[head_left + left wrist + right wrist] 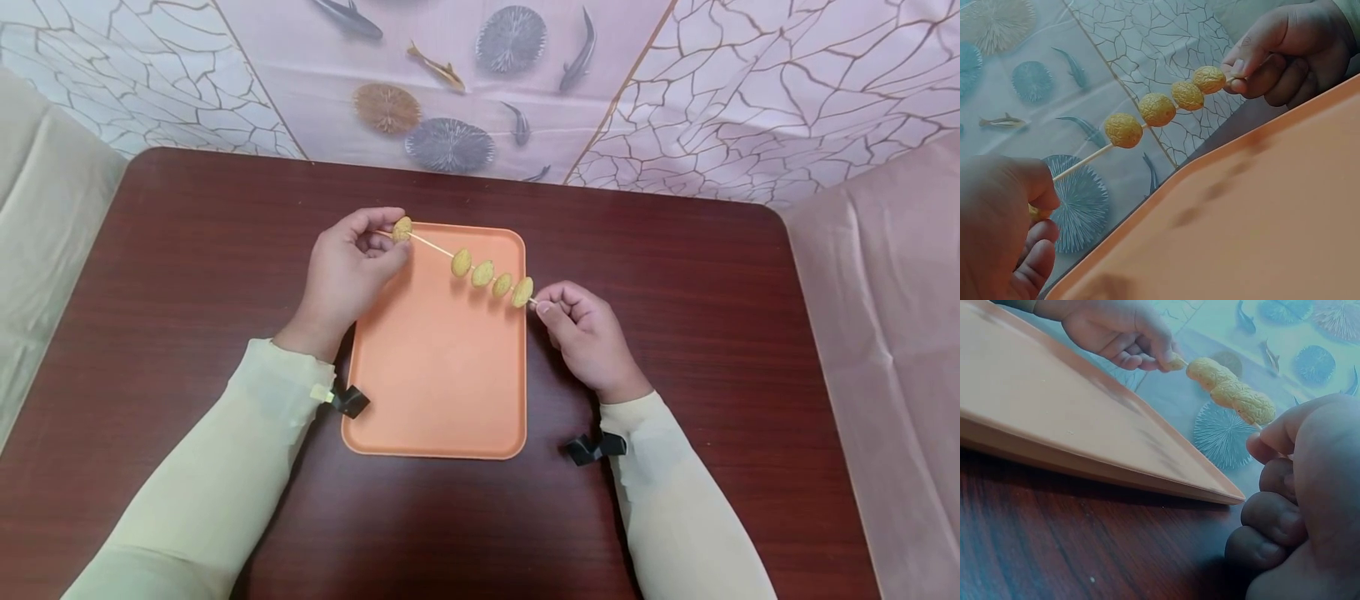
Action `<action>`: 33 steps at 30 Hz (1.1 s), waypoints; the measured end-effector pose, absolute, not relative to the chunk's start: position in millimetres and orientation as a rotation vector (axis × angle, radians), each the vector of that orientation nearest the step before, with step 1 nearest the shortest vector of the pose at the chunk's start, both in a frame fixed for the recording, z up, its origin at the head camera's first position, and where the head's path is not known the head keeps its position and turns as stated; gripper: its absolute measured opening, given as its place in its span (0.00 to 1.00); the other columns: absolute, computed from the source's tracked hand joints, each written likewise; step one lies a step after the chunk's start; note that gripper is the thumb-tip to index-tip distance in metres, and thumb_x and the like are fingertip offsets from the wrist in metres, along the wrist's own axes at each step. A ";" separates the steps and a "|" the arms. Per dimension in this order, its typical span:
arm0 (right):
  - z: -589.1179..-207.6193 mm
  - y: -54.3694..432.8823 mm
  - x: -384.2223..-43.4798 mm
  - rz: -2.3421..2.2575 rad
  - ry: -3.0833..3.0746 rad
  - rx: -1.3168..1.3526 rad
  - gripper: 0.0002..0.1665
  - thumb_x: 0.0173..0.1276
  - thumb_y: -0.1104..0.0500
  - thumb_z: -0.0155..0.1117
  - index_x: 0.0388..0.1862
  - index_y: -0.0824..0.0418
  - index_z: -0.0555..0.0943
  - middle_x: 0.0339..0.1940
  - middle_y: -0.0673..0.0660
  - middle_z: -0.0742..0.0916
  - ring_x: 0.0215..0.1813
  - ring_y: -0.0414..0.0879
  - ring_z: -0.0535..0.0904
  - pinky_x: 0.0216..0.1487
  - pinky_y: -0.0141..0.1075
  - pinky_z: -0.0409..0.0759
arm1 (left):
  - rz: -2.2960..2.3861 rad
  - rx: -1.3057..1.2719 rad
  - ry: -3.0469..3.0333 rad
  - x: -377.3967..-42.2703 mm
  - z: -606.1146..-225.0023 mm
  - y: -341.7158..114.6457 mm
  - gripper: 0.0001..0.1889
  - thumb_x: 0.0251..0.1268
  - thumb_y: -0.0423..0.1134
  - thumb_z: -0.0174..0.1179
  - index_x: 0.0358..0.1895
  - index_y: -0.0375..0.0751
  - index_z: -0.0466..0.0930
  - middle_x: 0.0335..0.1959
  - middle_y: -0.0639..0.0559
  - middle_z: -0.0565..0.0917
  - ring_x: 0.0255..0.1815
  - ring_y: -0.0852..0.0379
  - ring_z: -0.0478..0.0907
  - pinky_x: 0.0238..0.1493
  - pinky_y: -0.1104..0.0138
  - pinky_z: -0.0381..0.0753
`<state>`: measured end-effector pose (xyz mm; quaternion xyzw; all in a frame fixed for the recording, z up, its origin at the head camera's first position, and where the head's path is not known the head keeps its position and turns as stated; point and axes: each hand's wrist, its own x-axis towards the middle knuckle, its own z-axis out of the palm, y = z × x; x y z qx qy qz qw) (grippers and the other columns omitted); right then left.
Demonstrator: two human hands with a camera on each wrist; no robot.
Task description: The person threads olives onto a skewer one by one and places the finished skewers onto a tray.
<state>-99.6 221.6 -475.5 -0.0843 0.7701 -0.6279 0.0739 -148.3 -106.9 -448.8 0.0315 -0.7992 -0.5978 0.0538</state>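
Note:
A thin wooden skewer (431, 244) is held slantwise over the far part of an orange tray (441, 375). Several small, wrinkled yellow oval pieces (482, 273), perhaps fruit, are threaded close together on its right part. Between thumb and fingers, my left hand (341, 275) pinches a single yellow piece (402, 228) at the skewer's left end, with bare stick between it and the others. My right hand (592, 342) grips the skewer's right end with thumb and forefinger, just past the last piece (1255, 406). In the left wrist view, the left fingers mostly hide the single piece.
The tray lies on a dark red-brown wooden table (675, 275). Behind the table hangs a patterned cloth (465, 50) with fish and round leaf shapes. Pale cloth covers both sides. Black straps (596, 448) sit at the wrists over light sleeves.

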 end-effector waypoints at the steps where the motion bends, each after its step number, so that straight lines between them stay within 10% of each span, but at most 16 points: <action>1: -475.4 221.5 -99.6 -1.885 2.313 -0.254 0.11 0.88 0.61 0.62 0.50 0.70 0.84 0.20 0.50 0.74 0.21 0.42 0.67 0.22 0.32 0.66 | -1.811 0.090 -2.421 -148.3 -449.2 -107.0 0.18 0.70 0.36 0.75 0.62 0.44 0.92 0.45 0.50 0.90 0.42 0.58 0.85 0.44 0.77 0.85; 33: -475.9 222.7 -99.6 -1.866 2.331 -0.291 0.12 0.88 0.60 0.64 0.51 0.70 0.85 0.18 0.50 0.73 0.19 0.42 0.66 0.20 0.33 0.64 | -1.719 -0.111 -2.250 -144.5 -459.8 -103.3 0.18 0.77 0.37 0.75 0.66 0.44 0.92 0.56 0.48 0.87 0.48 0.64 0.87 0.52 0.77 0.88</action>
